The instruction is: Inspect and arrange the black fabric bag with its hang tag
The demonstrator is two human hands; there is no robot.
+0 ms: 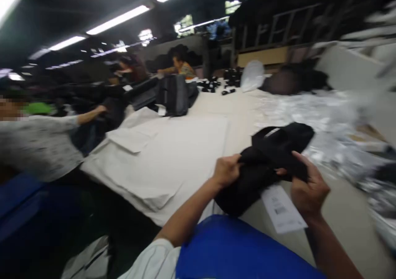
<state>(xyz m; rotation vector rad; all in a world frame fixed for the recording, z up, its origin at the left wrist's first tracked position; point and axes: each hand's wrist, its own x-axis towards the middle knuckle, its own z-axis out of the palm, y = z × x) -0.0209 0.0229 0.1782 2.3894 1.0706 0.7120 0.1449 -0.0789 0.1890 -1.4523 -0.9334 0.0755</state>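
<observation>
Both hands, left and right, grip the black bag, whose long axis runs toward two o'clock above the counter.

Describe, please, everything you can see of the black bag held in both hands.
The black bag looks like soft, matte fabric, crumpled and folded, with a strap loop showing at its top. It is held just over the pale table. The left hand pinches its left edge; the right hand has its grip on the right side. A white paper tag hangs beneath it.
</observation>
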